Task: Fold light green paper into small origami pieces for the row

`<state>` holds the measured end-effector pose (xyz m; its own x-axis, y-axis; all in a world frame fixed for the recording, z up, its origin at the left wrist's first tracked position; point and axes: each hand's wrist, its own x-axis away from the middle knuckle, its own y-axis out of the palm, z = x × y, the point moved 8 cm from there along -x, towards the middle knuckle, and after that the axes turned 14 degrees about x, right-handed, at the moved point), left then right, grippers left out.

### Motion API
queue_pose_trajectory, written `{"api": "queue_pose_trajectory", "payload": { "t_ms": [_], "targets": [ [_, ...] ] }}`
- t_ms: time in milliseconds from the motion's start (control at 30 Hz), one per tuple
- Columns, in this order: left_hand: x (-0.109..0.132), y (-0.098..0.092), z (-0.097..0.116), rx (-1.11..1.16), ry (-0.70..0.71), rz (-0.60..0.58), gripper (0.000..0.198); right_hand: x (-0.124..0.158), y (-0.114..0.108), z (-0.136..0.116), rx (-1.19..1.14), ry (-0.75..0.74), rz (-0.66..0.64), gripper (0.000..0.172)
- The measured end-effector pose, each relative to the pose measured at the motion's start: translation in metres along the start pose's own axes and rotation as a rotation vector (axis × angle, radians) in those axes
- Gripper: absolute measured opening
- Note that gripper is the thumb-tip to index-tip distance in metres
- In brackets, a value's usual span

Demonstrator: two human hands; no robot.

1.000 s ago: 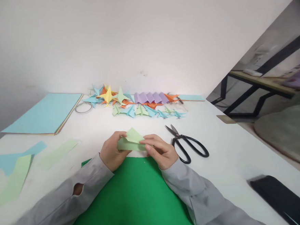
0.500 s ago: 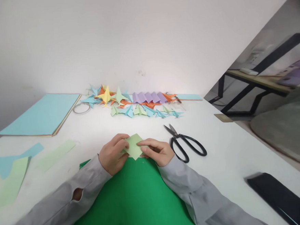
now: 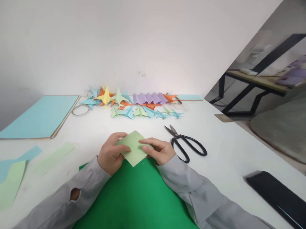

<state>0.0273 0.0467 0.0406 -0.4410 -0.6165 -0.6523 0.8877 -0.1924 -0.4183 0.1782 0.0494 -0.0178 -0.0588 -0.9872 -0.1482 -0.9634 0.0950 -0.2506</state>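
Pale green paper [image 3: 134, 155], corner pointing down at me, sits between my two hands, just past the green cloth [image 3: 133, 203]! My left hand [image 3: 111, 155] pinches its left side, thumb across the face; my right hand [image 3: 159, 151] grips the right side, thumb and finger close together. Scissors [image 3: 179, 136] lie just right, blades parted, on the white worktop [image 3: 219, 169].

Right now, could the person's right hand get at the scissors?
Probably yes: the scissors lie just right of the right hand, with nothing seen on top of them. It holds green paper, though, and would likely have to let go.
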Motion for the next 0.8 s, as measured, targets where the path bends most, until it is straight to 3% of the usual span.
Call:
{"api": "queue_pose_trajectory", "payload": {
  "t_ms": [200,333,500,633,800],
  "targets": [
    [0.001,-0.007,-0.012,-0.015,-0.131,0.071,0.024,-0.004,-0.008,0.003,-0.017,-0.154,0.111,0.032],
    [0.005,-0.008,-0.033,0.274,-0.369,0.123,0.022,-0.004,-0.015,-0.003,-0.021,-0.174,0.161,0.032],
    [0.015,-0.005,-0.052,0.691,-0.645,0.334,0.025,-0.004,-0.018,-0.004,-0.022,-0.134,0.187,0.031],
    [0.022,0.01,-0.057,0.758,-0.806,0.259,0.043,-0.003,-0.008,-0.007,-0.038,-0.186,0.103,0.03],
    [0.017,0.007,-0.054,0.647,-0.734,0.195,0.032,0.001,0.009,-0.004,0.161,-0.152,-0.102,0.027]
  ]
}}
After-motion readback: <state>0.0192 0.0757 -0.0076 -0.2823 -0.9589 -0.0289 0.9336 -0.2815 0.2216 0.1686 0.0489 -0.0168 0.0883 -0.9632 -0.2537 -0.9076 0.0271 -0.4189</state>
